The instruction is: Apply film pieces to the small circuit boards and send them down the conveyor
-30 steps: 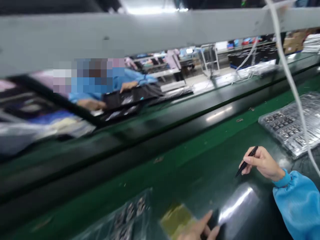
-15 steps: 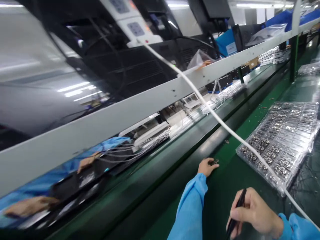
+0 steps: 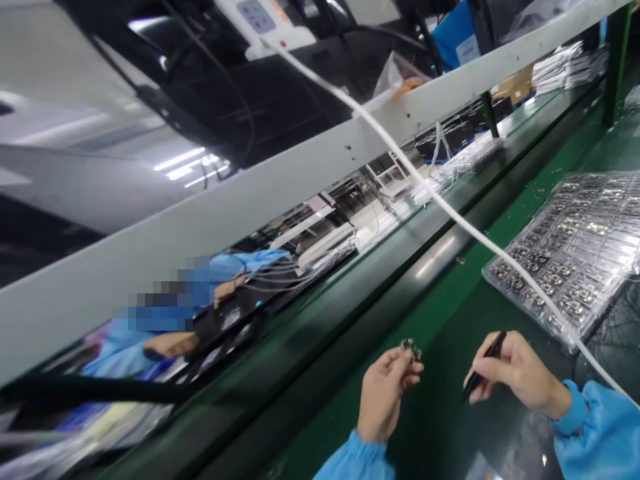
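My left hand (image 3: 385, 390) is closed in a pinch above the green work surface. A small circuit board (image 3: 411, 349) with metallic parts sticks up from its fingertips. To the right, my right hand (image 3: 515, 373) grips black tweezers (image 3: 484, 368) like a pen, with the narrow end pointing down and left. The tips touch nothing that I can see. Beyond my right hand lies a clear plastic tray (image 3: 525, 297) with rows of similar small boards. One loose small part (image 3: 461, 261) rests on the green surface left of the tray.
A white cable (image 3: 450, 210) hangs diagonally across the view, passing over the tray. A grey rail (image 3: 280, 177) and a dark conveyor edge (image 3: 350, 300) run along the far side. Beyond them, a co-worker's hands (image 3: 173, 343) are among black trays. A green post (image 3: 616, 67) stands at far right.
My left hand has drawn back toward me with the small board, which now shows above its fingertips. My right hand has risen slightly in view, still holding the tweezers. The camera view has shifted.
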Demonstrator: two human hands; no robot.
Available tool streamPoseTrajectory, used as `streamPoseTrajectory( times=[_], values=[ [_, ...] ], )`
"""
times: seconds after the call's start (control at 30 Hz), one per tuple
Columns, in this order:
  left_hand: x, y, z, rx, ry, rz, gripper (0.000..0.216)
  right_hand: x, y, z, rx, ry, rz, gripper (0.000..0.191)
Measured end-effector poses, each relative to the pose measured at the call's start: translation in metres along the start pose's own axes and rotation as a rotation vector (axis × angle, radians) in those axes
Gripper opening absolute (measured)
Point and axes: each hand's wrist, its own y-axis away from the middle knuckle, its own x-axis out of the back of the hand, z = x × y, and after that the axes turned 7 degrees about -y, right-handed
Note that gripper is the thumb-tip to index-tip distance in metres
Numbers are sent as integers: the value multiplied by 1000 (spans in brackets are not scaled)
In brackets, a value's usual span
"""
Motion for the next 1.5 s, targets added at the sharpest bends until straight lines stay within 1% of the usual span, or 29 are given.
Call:
streamPoseTrajectory(
  times=[0.07,0.1,0.17,0.23,0.3,0.37,0.47,0.63,0.97,1.5],
  values=[
    [9,60,-8,127,299,-12,30,-6,3,7,6,25,44,29],
    [10,87,-12,190,424,-4,32,-11,4,13,3,35,74,30],
    [5,129,-22,303,601,39,39,-20,10,32,-14,52,134,31],
    [-5,155,-34,383,710,93,44,-30,18,53,-38,74,191,32],
    [-15,168,-48,428,804,133,43,-38,28,74,-63,108,233,34],
    [-22,174,-61,441,884,146,41,-44,39,89,-89,149,251,35],
    [-30,177,-74,435,968,145,40,-48,51,104,-93,214,267,35],
    [-35,181,-77,414,1027,118,40,-49,63,113,-38,326,299,31],
    [-35,180,-77,390,1062,111,41,-47,68,114,-59,445,229,27],
    [-34,181,-74,377,1042,107,39,-49,67,113,-53,459,250,30]
  ],
)
